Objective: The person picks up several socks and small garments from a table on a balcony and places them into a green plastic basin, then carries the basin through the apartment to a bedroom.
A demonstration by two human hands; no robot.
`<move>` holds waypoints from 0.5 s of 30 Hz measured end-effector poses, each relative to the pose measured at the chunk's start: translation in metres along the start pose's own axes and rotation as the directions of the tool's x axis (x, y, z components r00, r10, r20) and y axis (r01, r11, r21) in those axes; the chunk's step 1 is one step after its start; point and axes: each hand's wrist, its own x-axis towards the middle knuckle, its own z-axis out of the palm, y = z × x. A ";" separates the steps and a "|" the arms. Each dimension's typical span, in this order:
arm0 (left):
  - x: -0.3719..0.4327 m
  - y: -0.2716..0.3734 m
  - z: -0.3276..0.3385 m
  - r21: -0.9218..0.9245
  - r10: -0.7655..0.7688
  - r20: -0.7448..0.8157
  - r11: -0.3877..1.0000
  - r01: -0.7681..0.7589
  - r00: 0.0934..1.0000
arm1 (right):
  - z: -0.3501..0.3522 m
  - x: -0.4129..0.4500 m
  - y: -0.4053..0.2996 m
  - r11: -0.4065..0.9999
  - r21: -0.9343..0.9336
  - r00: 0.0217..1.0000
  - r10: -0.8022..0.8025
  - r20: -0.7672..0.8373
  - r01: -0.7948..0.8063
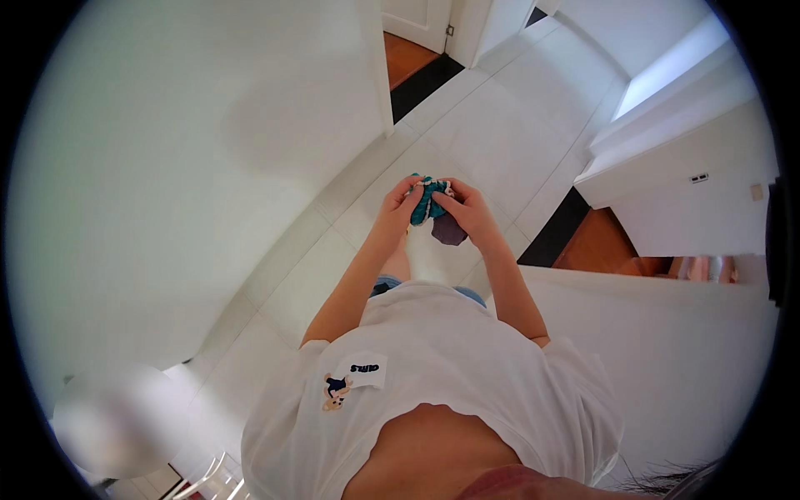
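Both hands meet in front of my body, above the tiled floor. My left hand [400, 203] grips one side of a teal cloth item [424, 205] with pale trim, its thumb lying on the fabric. On the other side my right hand [461, 206] pinches the same cloth, thumb on top. Below the right thumb hangs a dark purple-grey piece of fabric [449, 230]; whether it is joined to the teal cloth I cannot tell. The fingers beneath the cloth are mostly hidden.
White wall [187, 125] runs along the left of the tiled corridor floor [500, 119]. Ahead is a doorway with a black threshold [431, 87] and white door [417, 22]. Another doorway with wooden flooring [597, 244] opens at right. White railings [209, 478] stand at lower left.
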 end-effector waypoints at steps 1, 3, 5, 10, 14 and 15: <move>0.020 0.007 -0.001 -0.016 -0.001 0.031 1.000 0.002 1.000 | -0.005 0.017 -0.004 0.999 0.031 1.000 0.011 -0.012 -0.011; 0.061 0.012 -0.005 -0.034 0.001 0.072 0.999 0.001 0.997 | -0.013 0.049 -0.012 0.997 -0.080 0.999 -0.019 -0.028 0.017; 0.101 0.008 -0.010 0.281 0.099 0.142 0.950 -0.136 0.985 | -0.021 0.079 -0.024 0.980 -0.190 0.997 -0.064 -0.038 0.056; 0.188 0.039 0.007 0.429 0.221 0.231 0.851 -0.303 0.947 | -0.058 0.152 -0.048 0.970 -0.241 0.986 -0.067 -0.151 0.029; 0.247 0.048 0.015 0.419 0.261 0.299 0.828 -0.372 0.918 | -0.078 0.204 -0.053 0.982 -0.185 0.944 -0.093 -0.315 0.035; 0.265 0.048 0.015 0.421 0.255 0.303 0.829 -0.368 0.918 | -0.084 0.220 -0.053 0.983 -0.180 0.943 -0.088 -0.320 0.031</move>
